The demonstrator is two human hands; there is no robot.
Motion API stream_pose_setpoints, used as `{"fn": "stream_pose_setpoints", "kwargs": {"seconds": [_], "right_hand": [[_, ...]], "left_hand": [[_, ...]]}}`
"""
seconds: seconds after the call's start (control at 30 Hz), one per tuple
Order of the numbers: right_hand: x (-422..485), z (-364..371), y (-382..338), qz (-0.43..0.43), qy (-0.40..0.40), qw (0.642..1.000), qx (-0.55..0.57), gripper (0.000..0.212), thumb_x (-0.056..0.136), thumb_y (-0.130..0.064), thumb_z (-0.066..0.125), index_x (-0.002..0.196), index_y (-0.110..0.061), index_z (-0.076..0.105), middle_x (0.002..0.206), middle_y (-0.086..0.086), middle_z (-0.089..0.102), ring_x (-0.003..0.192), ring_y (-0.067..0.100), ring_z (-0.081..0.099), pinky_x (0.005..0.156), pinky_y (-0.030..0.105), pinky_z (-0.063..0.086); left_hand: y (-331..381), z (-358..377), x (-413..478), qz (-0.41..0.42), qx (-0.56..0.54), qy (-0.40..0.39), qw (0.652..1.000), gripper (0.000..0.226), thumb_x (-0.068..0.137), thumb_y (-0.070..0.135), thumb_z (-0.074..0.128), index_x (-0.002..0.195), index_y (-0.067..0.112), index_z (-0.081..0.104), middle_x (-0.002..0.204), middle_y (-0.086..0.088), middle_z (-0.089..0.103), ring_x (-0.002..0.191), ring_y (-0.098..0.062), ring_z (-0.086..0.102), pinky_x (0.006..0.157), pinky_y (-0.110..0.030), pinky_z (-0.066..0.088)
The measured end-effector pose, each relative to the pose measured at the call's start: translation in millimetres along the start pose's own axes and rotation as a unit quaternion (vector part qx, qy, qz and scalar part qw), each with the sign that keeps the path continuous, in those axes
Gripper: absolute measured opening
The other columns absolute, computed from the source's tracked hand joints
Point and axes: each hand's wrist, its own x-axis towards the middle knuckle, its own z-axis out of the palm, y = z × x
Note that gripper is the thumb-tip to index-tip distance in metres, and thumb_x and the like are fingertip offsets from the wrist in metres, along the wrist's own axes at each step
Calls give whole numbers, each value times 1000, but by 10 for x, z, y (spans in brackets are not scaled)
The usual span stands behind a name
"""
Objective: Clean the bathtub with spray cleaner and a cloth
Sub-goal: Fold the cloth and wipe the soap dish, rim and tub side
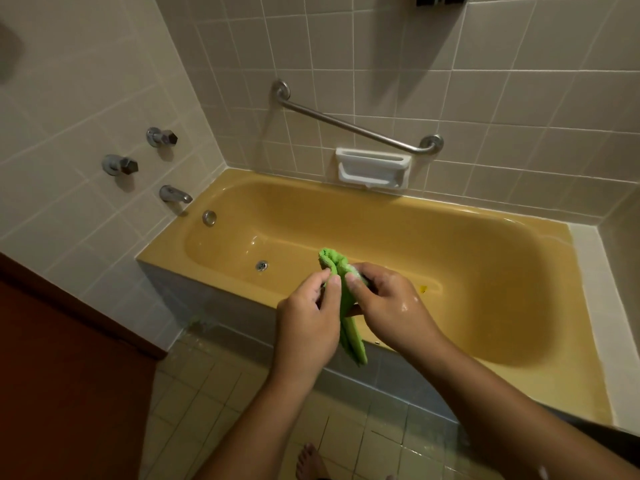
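A green cloth (349, 327) hangs folded between both hands over the near rim of the mustard-yellow bathtub (485, 216). My left hand (306, 320) pinches the cloth's left side with thumb and fingers. My right hand (388, 299), wet and shiny, grips its upper part from the right. The cloth's top bunches above the fingers and its tail dangles below them. No spray bottle is in view.
The tub drain (261, 265) and overflow plate (209, 217) lie at the left end below a spout (175, 195) and two taps (119, 165). A grab bar (353, 128) and white soap dish (372, 168) are on the back wall. The tiled floor (214, 375) looks wet; a bare foot (308, 462) stands there.
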Motion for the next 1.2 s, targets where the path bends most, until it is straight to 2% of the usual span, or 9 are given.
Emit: {"fn": "stream_pose_setpoints", "kwargs": {"seconds": [0.1,0.2,0.3,0.47,0.63,0.77,0.9,1.1,1.2], "right_hand": [[-54,-37,-34,-14,-60,998,6,28,106,-35,57,132,-30,67,111,-10,74,103,11,70,93,40,59],[-84,-57,-59,-41,-72,997,2,42,97,-23,72,138,-25,60,112,-12,72,103,6,69,89,28,58],[-32,-86,-103,-31,-39,999,-5,31,100,-16,67,130,-21,64,106,-5,74,97,10,70,87,33,58],[114,-251,-314,46,-62,979,191,20,103,-11,58,123,-16,62,99,-2,76,94,15,73,78,29,57],[217,-198,-523,127,-43,915,380,35,100,-22,64,135,-24,58,106,5,78,94,21,75,79,36,62],[62,66,-348,207,-36,949,236,40,101,-49,57,137,-35,48,113,3,71,97,19,74,84,37,62],[-71,531,-111,224,-83,960,144,31,102,-43,61,130,-43,48,109,6,70,96,20,68,81,38,54],[332,1184,-135,126,-157,978,53,36,103,-12,60,121,-43,62,113,-9,66,102,13,64,88,38,59],[635,1672,-188,69,-233,969,-45,52,98,-5,65,138,-37,57,130,-10,60,118,9,58,103,32,52]], "left_hand": [[40,-45,-18,-90,-175,-75,978,26,103,57,47,106,46,70,95,18,72,91,0,68,81,-25,53],[102,-96,-52,-147,-311,-132,930,43,106,51,31,133,29,56,114,27,64,109,8,64,93,-15,52],[80,-209,-42,-130,-322,-141,927,51,104,51,32,135,22,60,128,18,63,122,-7,64,103,-28,52],[-97,-426,115,-50,-218,26,974,20,104,38,58,119,27,65,110,-2,71,105,-20,69,84,-31,59],[-91,-385,30,-79,-336,-150,926,59,97,32,62,150,36,36,123,-3,73,118,-19,69,93,-36,58],[-158,-286,-11,-106,-294,-8,950,42,106,33,56,142,48,42,114,-3,77,102,-26,75,87,-58,60],[-463,-344,24,-147,-193,64,968,22,106,43,50,123,57,47,101,6,75,88,-28,73,79,-64,58],[-1093,-1077,222,-207,-120,-179,954,70,93,33,69,143,64,32,138,8,57,121,-16,62,100,-51,55],[-1372,-1470,409,-187,56,-144,970,81,92,32,74,152,51,24,139,7,51,121,-15,56,98,-39,52]]}}
